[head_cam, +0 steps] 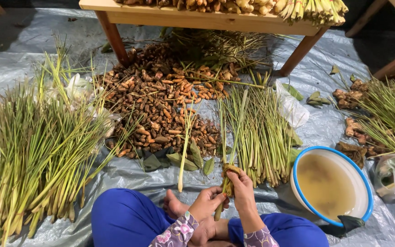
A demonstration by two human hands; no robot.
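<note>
Working above the grey tarp [33,50], I judge I'm mid-peel on a lemongrass stalk [225,185]: right hand [241,186] clamps its top, left hand [208,202] closes round its base. Next calls for stripping downward. The white basin [298,164] holds murky brown water.

Both hands grip lemongrass stalk [227,185] (left hand [209,201], right hand [242,185]); water basin [364,183] beside right knee

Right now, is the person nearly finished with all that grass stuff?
Not nearly. Some stalks on the wooden table look done. The left hand and right hand hold one small bundle. Big loose piles wait: the left pile and the middle pile.
</note>
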